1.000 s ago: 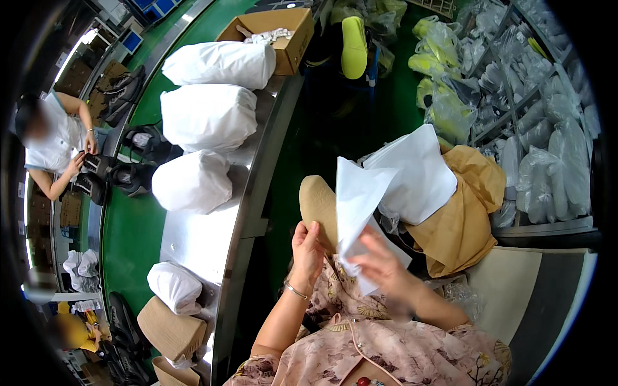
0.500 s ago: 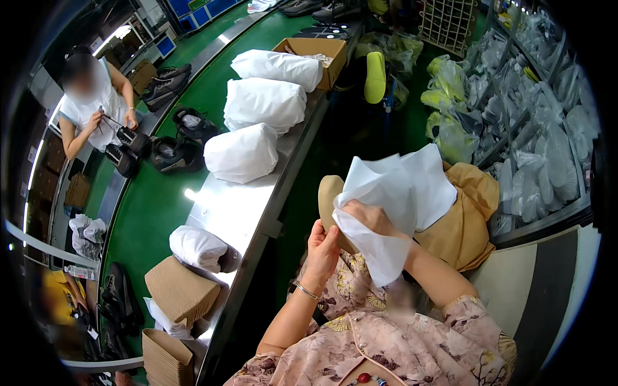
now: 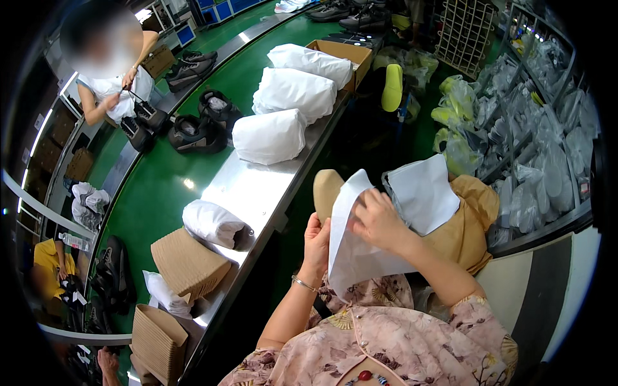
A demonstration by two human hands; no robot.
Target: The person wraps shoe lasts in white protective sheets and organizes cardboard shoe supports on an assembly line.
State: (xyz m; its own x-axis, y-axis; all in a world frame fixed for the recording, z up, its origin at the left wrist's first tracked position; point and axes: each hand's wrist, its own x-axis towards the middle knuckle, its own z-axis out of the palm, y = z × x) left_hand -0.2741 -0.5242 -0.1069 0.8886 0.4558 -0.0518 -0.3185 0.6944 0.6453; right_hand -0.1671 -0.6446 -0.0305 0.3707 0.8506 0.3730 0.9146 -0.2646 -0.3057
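Step in hand, as judged: wrapping a tan insole [image 3: 327, 192] in a white paper sheet [image 3: 355, 257], held above the lap beside the conveyor [image 3: 254, 186]; left hand [image 3: 317, 243] clasps insole and sheet edge; right hand [image 3: 378, 222] presses the paper flat; next move calls for folding paper round; most of the insole is hidden.

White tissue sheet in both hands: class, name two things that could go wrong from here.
1. The white tissue sheet is thin and pinched between the left hand and right hand; it could tear or crumple.
2. The tan insole behind it is mostly hidden and could slip unnoticed.
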